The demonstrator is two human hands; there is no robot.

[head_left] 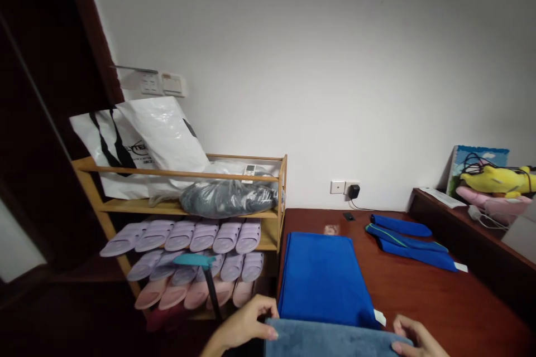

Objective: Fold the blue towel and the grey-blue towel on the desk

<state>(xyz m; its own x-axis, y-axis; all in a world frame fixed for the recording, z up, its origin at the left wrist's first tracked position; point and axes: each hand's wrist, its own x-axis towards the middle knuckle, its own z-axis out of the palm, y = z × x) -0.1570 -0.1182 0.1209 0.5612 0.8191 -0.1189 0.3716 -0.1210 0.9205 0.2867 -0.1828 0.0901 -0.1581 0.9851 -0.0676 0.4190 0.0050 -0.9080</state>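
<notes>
A grey-blue cloth (330,340) stretches between my two hands at the bottom of the head view, its lower part cut off by the frame. My left hand (251,321) pinches its left corner between thumb and fingers. At the opposite corner, my right hand (414,337) grips the top edge the same way. Just beyond lies a bright blue cloth (322,279), folded flat on the brown table, with a white tag at its near right corner. Farther right, several narrow folded blue cloths (410,240) lie side by side, one with green trim.
Left of the brown table (419,295) stands a wooden shoe rack (188,174) with purple and pink slippers. White bags (163,134) rest on top. A black plug (354,192) sits in the wall socket. A raised ledge at right bears a yellow plush toy (494,179).
</notes>
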